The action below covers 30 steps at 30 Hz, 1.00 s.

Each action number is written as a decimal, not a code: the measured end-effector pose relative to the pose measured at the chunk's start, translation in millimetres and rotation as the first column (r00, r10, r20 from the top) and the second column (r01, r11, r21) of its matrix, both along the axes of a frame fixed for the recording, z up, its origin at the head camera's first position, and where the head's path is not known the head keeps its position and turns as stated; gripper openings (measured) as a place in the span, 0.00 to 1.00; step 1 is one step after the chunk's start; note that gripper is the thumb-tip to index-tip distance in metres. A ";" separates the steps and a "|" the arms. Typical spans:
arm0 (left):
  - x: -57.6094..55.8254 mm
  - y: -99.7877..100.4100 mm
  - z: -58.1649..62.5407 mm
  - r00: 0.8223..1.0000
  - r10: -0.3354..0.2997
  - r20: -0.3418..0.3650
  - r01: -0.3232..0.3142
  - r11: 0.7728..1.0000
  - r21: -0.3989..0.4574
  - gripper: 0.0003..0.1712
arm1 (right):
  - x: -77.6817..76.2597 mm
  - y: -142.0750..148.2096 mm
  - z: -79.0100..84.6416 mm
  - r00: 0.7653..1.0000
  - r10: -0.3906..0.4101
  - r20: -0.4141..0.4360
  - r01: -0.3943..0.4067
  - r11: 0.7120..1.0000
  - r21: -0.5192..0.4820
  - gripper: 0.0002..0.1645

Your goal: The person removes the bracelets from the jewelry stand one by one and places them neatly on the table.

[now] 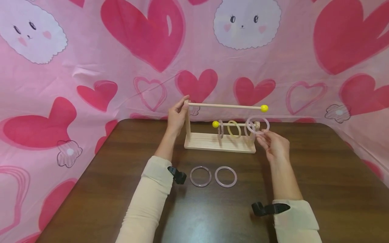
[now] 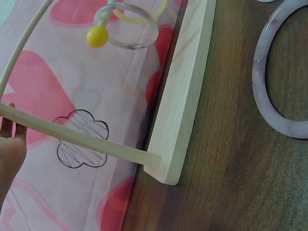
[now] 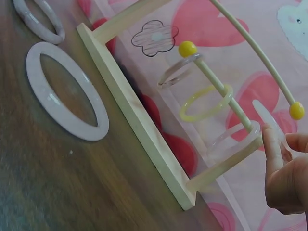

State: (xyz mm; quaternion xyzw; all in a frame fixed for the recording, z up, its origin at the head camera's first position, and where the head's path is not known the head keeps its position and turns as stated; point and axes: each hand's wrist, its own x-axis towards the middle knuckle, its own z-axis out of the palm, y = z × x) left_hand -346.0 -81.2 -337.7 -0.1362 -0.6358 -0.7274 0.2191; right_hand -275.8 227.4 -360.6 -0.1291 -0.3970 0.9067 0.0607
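Observation:
A wooden rack [image 1: 220, 143] has two rods on upright posts, each tipped with a yellow ball. At the top of its taller left post, my left hand [image 1: 177, 118] grips the wood. My right hand [image 1: 277, 145] pinches a pale translucent bangle [image 1: 268, 125] by its lower edge, just below the upper rod's yellow ball [image 1: 264, 108]. This bangle is apart from that ball. On the lower rod hang a greyish-purple bangle [image 3: 168, 74], a yellow bangle [image 3: 192, 115] and a pale pink bangle [image 3: 221, 139]. No bangle hangs on the upper rod [image 1: 225, 106].
Two pale purple bangles, a left bangle [image 1: 200, 176] and a right bangle [image 1: 226, 177], lie flat on the brown table [image 1: 200, 216] in front of the rack. A pink heart-print cloth [image 1: 146, 98] hangs behind the table.

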 end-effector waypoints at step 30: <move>0.2 -0.4 0.4 1.000 -0.011 0.011 0.011 1.000 0.001 0.20 | 12.2 24.9 -7.3 0.948 0.317 -0.038 -0.264 0.845 0.465 0.20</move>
